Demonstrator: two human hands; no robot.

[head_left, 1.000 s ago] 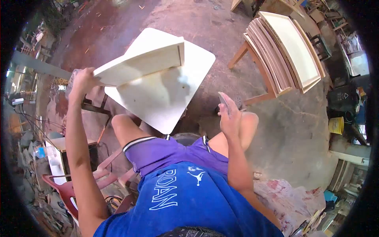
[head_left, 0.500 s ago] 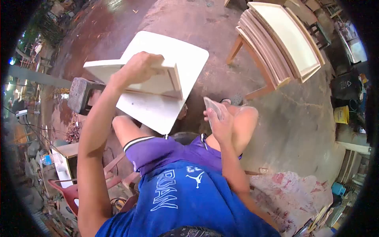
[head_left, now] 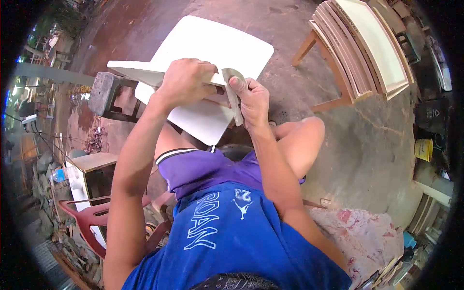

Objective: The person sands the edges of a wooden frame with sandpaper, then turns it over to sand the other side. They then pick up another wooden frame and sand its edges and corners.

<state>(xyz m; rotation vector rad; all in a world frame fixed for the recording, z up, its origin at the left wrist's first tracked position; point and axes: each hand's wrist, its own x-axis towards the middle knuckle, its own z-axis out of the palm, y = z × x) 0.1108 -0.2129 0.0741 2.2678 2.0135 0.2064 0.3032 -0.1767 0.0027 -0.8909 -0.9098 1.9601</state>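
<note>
A white wooden frame-like piece [head_left: 135,71] stands tilted on a larger white board with rounded corners [head_left: 227,43]. My left hand [head_left: 188,82] is closed over the upper edge of that piece, near its right end. In my right hand [head_left: 253,102] is a folded, grey-brown piece of sandpaper [head_left: 232,94], gripped between thumb and fingers. The sandpaper lies against the right end of the white piece, close beside my left fingers. My left hand and forearm hide part of the white piece.
A dark block-like stool [head_left: 104,94] is at the board's left. Curved panels [head_left: 360,46] are stacked on a wooden stand at the upper right. A red chair [head_left: 87,224] is at lower left, a flowered cloth [head_left: 357,241] at lower right, and a yellow bucket [head_left: 424,150] at far right.
My right hand has moved up and left from near my knee, bringing the sandpaper to the end of the white piece. My left hand keeps its hold. The view has shifted slightly.
</note>
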